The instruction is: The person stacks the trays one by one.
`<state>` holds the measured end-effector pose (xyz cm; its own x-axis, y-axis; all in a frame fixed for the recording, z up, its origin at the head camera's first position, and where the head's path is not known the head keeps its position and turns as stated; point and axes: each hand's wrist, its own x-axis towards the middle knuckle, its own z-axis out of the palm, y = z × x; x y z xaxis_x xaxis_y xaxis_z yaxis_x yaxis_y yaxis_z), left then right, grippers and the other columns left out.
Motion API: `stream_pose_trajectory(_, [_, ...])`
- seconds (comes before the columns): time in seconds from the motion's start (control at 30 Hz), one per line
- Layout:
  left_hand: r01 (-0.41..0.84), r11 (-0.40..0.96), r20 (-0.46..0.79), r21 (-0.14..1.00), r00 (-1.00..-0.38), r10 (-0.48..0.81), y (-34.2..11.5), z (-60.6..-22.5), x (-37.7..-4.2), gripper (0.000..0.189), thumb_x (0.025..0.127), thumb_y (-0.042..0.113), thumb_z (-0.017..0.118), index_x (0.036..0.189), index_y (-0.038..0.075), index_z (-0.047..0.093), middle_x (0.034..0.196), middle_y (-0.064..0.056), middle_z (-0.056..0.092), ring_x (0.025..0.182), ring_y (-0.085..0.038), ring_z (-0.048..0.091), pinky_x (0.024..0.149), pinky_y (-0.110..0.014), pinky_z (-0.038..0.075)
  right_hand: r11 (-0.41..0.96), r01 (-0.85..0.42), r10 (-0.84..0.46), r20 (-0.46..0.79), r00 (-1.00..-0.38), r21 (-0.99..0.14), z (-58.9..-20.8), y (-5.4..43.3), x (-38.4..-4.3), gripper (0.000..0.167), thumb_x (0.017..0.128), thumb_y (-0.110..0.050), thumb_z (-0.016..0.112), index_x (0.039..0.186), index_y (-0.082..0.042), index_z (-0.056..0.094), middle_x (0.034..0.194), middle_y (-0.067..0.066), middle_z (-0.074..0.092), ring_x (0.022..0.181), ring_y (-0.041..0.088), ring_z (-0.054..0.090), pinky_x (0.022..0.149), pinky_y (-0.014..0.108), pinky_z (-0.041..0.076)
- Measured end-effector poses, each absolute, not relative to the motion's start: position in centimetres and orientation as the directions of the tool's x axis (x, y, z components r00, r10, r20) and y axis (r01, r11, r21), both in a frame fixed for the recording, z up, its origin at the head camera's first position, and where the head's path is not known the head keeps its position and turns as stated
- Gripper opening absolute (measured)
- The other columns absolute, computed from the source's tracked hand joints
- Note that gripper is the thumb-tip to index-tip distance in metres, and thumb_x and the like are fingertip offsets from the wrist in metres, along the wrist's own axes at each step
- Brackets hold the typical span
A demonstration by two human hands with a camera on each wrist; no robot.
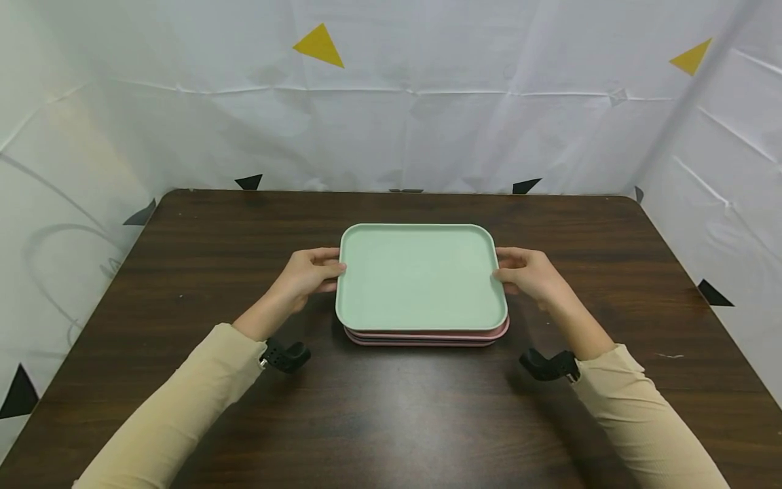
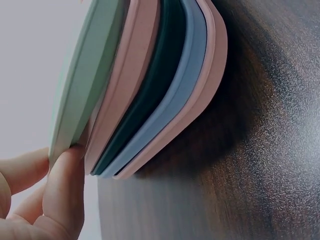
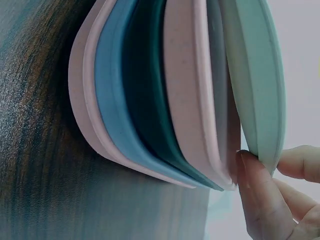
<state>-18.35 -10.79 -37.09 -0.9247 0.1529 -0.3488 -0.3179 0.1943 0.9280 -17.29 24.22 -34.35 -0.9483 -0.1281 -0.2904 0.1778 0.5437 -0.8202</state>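
A light green rectangular tray (image 1: pixel 418 277) lies uppermost over a stack of trays. My left hand (image 1: pixel 308 275) pinches its left edge, thumb on one face and fingers on the other. At the opposite edge, my right hand (image 1: pixel 528 272) pinches it the same way. Beneath it in the left wrist view are a pink tray (image 2: pixel 131 65), a dark green tray (image 2: pixel 167 60), a blue tray (image 2: pixel 187 65) and another pink tray (image 2: pixel 207 70) at the bottom. A narrow gap shows between the light green tray and the upper pink one in the right wrist view.
The stack stands on a dark brown wooden table (image 1: pixel 397 421) with rounded far corners. White sheeting (image 1: pixel 421 136) with yellow and black triangles surrounds the table's back and sides. Black bands (image 1: pixel 284 356) are strapped at both wrists.
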Motion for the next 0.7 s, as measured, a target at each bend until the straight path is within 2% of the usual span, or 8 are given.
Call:
stream_pose_trajectory(0.4, [-0.303,0.269,-0.351,0.914,-0.924,0.152,-10.52,-36.98,-18.33,0.05,0.096,0.008,0.054,0.144,0.001,0.04,0.129,-0.022,0.056,0.098,-0.012,0.064,0.084,-0.026,0.059,0.552,0.206,-0.114,-0.317,-0.941,-0.808,-34.5,24.47,-17.17,0.056,0.095,-0.007,0.053,0.146,0.003,0.032,0.133,0.033,0.05,0.089,0.005,0.063,0.09,0.036,0.058])
stream_pose_trajectory(0.57, [-0.297,0.287,-0.352,0.911,-0.922,0.161,-10.5,-36.97,-18.24,0.05,0.096,0.01,0.055,0.143,0.001,0.041,0.116,-0.013,0.06,0.108,-0.02,0.063,0.086,-0.027,0.059,0.545,0.212,-0.113,-0.321,-0.94,-0.812,-34.56,24.63,-17.19,0.057,0.095,-0.006,0.053,0.146,0.004,0.032,0.133,0.033,0.049,0.086,0.002,0.061,0.087,0.031,0.059])
stream_pose_trajectory(0.7, [-0.306,0.284,-0.362,0.909,-0.917,0.17,-10.44,-36.97,-18.18,0.05,0.097,0.01,0.054,0.144,0.001,0.04,0.123,-0.018,0.057,0.119,-0.029,0.059,0.088,-0.028,0.058,0.543,0.204,-0.116,-0.313,-0.943,-0.815,-34.73,24.83,-17.18,0.057,0.094,-0.006,0.055,0.145,0.006,0.032,0.131,0.033,0.049,0.083,0.0,0.061,0.083,0.028,0.06])
